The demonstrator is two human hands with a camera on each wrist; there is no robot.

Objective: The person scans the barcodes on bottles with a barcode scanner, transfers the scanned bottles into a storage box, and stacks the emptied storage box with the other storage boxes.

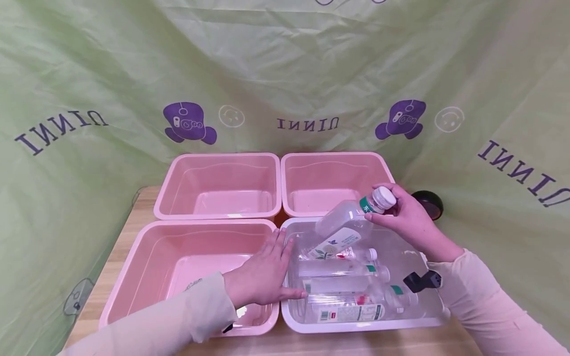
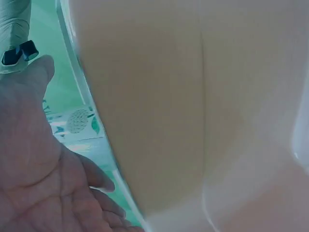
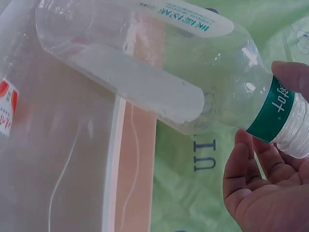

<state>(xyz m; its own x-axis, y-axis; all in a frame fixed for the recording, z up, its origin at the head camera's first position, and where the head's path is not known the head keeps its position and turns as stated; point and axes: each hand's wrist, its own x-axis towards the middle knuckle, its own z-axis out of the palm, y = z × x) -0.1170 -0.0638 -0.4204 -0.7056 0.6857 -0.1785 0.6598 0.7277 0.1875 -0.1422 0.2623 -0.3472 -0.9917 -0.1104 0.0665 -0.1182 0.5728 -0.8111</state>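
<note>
My right hand (image 1: 407, 215) grips a clear plastic bottle (image 1: 343, 222) by its neck, thumb on one side and fingers on the other. The bottle tilts above the white bin (image 1: 365, 327), white cap up and base toward the left; a green band (image 3: 275, 108) circles its neck. Several more clear bottles (image 1: 343, 285) lie on their sides in that bin. My left hand (image 1: 262, 272), fingers straight, rests at the rims where the white bin meets the front left pink bin (image 1: 133, 247). In the left wrist view its palm (image 2: 34, 169) shows with nothing in it.
Two more pink bins stand behind, the back left one (image 1: 218, 216) and the back right one (image 1: 338, 155). A round black object (image 1: 428, 203) sits beyond my right wrist. Green printed cloth (image 1: 285, 74) hangs around the wooden table (image 1: 129, 230).
</note>
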